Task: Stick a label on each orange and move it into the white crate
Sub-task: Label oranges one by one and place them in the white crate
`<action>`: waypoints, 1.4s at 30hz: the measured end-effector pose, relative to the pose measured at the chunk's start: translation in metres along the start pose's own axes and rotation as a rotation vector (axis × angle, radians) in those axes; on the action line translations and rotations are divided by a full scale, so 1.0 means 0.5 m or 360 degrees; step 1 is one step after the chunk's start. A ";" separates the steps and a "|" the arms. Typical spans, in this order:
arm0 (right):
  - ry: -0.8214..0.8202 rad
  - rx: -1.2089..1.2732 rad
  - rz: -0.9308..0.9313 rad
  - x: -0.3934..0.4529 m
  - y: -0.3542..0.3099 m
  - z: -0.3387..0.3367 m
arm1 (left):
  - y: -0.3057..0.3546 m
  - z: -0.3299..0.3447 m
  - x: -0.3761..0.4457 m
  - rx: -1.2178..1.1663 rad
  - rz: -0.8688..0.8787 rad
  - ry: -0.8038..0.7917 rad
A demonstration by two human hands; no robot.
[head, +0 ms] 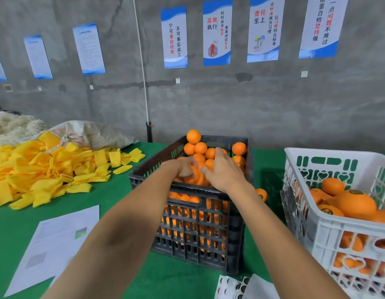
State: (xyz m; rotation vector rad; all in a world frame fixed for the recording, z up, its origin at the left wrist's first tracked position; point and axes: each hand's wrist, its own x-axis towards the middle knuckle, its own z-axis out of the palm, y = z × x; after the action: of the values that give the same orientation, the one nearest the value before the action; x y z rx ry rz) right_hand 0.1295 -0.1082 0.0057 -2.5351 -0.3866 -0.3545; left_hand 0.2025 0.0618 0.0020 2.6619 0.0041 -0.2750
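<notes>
Orange fruit fills the black crate (188, 214) at the centre of the green table (126, 197), heaped highest toward its 12 o'clock wall. We reach both hands into this heap. Our left hand (183, 169) lies on the near part of the pile with its fingers curled down round one orange (197, 176), which sits under and between those fingers, just at 3 o'clock of the knuckles. Our right hand (225, 172) rests on the pile at 3 o'clock of that orange; its fingers are spread and lie fairly straight over the fruit, its thumb points toward 9 o'clock and touches or nearly touches the gripped orange, and we cannot tell whether it holds anything beneath the palm.

The white crate (329, 225) stands at 3 o'clock of the black crate, apart from it, and holds oranges with dark round labels on top, for example the labelled orange (355, 203). One loose orange (261, 194) bearing a label lies on the table between the two crates. A label sheet (232, 287) lies at 6 o'clock of the black crate. At 9 o'clock we see a pile of yellow foam sleeves (47, 171) and, nearer us, printed paper sheets (55, 242).
</notes>
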 end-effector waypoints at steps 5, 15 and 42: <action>0.0285 0.0125 0.0077 -0.015 -0.018 -0.025 | 0.062 0.003 -0.077 -0.0521 0.0677 0.0867; 0.1133 0.0808 -0.0169 -0.224 0.137 -0.076 | 0.253 0.258 -0.265 -0.0671 0.1398 0.1414; -0.0122 -0.0302 0.0309 -0.580 0.496 0.081 | 0.108 0.678 -0.257 -0.0493 0.0662 0.0485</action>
State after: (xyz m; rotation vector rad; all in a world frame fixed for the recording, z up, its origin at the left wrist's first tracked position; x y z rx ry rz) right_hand -0.0465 -0.3442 -0.2403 -2.7494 -0.1379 -0.2300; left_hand 0.0140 -0.1325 -0.2450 2.3010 -0.3743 0.2472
